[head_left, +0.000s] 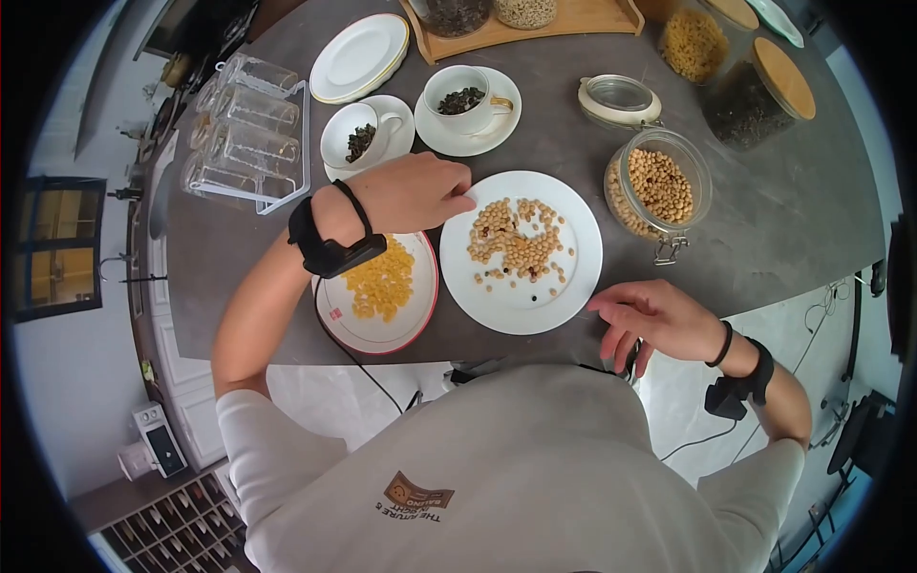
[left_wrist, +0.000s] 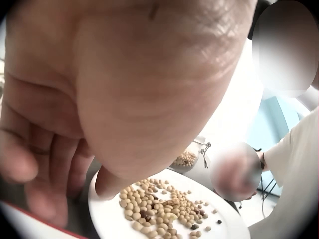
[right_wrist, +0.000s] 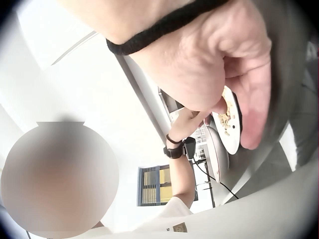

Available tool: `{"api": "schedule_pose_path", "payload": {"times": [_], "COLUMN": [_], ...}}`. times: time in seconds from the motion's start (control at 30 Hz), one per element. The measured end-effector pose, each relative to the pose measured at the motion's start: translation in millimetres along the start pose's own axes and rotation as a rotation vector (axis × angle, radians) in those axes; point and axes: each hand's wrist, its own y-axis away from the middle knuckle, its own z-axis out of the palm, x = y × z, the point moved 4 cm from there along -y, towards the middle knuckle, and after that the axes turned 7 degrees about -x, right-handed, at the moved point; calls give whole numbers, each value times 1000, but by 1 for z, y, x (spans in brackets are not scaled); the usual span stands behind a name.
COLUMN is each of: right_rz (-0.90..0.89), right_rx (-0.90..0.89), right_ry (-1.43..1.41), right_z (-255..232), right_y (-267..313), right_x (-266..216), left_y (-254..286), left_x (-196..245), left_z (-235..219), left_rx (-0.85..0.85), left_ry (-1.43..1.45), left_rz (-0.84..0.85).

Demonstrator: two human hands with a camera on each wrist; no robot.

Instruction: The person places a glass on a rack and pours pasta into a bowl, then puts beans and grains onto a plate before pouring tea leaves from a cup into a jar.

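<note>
A white plate lies in front of the person, bearing soybeans with a few dark red and black beans among them. At its upper left rim is the left hand. In the left wrist view that hand's thumb overlaps the rim, while the loosely bent fingers hang outside the plate. The right hand sits by the lower right rim, its thumb and index finger right at the edge and other fingers hanging loose. Left of the plate, a red-rimmed plate carries small yellow pieces, partly hidden under the left wrist.
Behind stand two white cups on saucers, holding dark dry bits. An open glass jar of soybeans stands right, its lid tilted back. Further out are a glass rack, stacked plates, wooden tray and lidded jars.
</note>
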Motion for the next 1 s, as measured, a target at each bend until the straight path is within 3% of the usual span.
{"api": "schedule_pose_path", "payload": {"times": [0.13,0.43,0.63,1.0], "right_rz": [48,27,-34,-156], "right_rx": [9,93,138,124], "right_ry": [-115,-129,-116,-153], "right_z": [2,4,6,14], "right_y": [-15,-22,-15,7], "right_x": [-5,-3,-7,-28], "left_y": [-8,-15,-7,11], "left_x": [-4,-7,-5,-8], "left_z": [1,0,-3,-22], "left_rx": [-99,-193,-160,-126], "left_ry": [253,338,413,746], "left_rz": [-29,-18,-70,87]}}
